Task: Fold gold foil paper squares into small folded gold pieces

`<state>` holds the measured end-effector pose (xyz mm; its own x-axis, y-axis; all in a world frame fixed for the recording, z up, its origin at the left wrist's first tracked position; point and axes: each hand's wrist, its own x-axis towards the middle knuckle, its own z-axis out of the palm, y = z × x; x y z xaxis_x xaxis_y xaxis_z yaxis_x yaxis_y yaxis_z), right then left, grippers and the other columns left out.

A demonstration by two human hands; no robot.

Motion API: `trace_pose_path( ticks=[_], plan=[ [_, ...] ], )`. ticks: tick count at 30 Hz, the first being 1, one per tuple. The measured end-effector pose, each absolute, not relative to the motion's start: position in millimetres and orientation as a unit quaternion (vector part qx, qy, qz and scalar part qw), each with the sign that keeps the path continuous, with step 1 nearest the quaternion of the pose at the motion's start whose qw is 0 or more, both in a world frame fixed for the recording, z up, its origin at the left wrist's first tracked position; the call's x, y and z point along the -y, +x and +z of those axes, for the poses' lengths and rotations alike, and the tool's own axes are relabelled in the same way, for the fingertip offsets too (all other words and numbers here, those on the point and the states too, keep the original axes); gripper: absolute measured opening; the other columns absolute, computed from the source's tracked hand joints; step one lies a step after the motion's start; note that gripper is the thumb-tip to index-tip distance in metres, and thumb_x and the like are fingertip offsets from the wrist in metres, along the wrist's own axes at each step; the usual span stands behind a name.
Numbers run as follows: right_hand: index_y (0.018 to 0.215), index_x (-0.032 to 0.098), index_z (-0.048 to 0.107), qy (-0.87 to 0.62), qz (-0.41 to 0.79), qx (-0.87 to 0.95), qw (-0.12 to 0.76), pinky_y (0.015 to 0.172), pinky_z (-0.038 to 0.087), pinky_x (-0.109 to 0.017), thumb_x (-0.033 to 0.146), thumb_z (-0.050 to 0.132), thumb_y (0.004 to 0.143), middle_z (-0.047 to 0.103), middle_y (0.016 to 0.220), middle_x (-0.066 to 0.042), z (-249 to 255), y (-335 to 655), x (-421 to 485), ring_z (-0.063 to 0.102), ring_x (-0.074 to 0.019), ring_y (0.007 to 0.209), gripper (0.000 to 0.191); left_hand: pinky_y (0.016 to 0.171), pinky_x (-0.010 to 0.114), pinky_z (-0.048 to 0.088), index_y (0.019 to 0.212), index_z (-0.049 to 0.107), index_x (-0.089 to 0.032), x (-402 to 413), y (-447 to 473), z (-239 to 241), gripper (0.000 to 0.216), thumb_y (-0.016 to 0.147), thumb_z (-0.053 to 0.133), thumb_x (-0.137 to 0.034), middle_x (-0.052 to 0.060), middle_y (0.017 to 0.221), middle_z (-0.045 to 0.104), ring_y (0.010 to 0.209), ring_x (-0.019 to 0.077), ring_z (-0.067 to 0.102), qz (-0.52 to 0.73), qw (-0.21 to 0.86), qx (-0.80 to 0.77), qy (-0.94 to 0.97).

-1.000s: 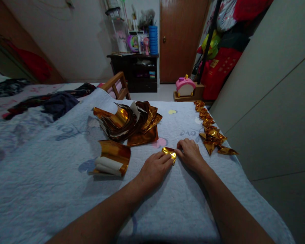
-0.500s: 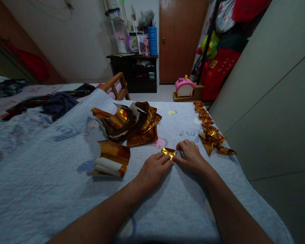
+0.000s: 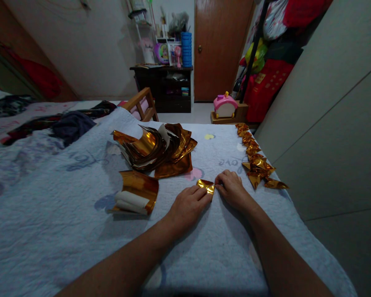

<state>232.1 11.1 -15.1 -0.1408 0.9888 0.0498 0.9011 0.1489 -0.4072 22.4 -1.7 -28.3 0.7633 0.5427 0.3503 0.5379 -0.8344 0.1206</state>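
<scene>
A small folded piece of gold foil paper (image 3: 205, 185) lies on the pale blue bedspread (image 3: 80, 231) between my two hands. My left hand (image 3: 187, 206) rests flat on the cover, its fingertips pressing the piece's left edge. My right hand (image 3: 233, 187) has its fingers curled and pinches the piece's right edge. A pile of loose gold sheets (image 3: 156, 148) lies just beyond my left hand. A curled gold sheet with a white underside (image 3: 136, 192) sits left of it.
A row of several folded gold pieces (image 3: 255, 159) runs along the bed's right edge beside a pale wall. Dark clothes (image 3: 71, 123) lie at the far left. Beyond the bed are a wooden chair (image 3: 142, 103), a dark shelf unit, a brown door and a pink toy.
My hands barely shifted. The right hand's fingers drew a little closer onto the folded gold piece; the piece stays in the same spot.
</scene>
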Motion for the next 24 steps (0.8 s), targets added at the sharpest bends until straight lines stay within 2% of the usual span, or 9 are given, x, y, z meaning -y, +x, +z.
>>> trace_pose_path(
  ticks=[5,10,18,24],
  plan=[
    [0.089,0.020,0.068,-0.640,0.155,0.736,0.158,0.083,0.032,-0.035,0.015,0.060,0.088,0.064,0.100,-0.007,-12.8,230.9,-11.5,0.051,-0.0236,0.097,0.010,0.088,0.038,0.055,0.123,0.062,-0.021,3.3,23.0,-23.4,0.026,0.097,0.060,-0.020,0.003,0.117,0.070,0.106,0.0223,0.063,0.178,0.015,-0.295,0.939],
    [0.089,0.020,0.068,-0.645,0.153,0.733,0.154,0.083,0.033,-0.035,0.015,0.060,0.089,0.064,0.100,-0.007,-12.1,229.5,-12.0,0.051,-0.0238,0.097,0.009,0.090,0.038,0.054,0.126,0.061,-0.021,2.8,22.9,-23.3,0.027,0.100,0.055,-0.020,0.005,0.124,0.069,0.109,0.0223,0.063,0.179,0.017,-0.294,0.939],
    [0.090,0.021,0.068,-0.640,0.134,0.739,0.160,0.083,0.034,-0.035,0.016,0.062,0.088,0.064,0.099,-0.007,-14.5,230.1,-11.5,0.052,-0.0237,0.096,0.008,0.088,0.038,0.055,0.124,0.062,-0.020,3.2,23.4,-21.8,0.025,0.100,0.053,-0.018,0.006,0.122,0.070,0.109,0.0222,0.063,0.171,0.012,-0.294,0.940],
    [0.090,0.021,0.067,-0.641,0.147,0.736,0.157,0.084,0.034,-0.036,0.019,0.061,0.090,0.064,0.100,-0.006,-11.3,229.8,-11.0,0.052,-0.0238,0.096,0.007,0.088,0.037,0.053,0.132,0.057,-0.021,3.1,22.8,-24.8,0.031,0.101,0.054,-0.021,0.005,0.122,0.070,0.110,0.0226,0.062,0.187,0.005,-0.294,0.937]
  ],
)
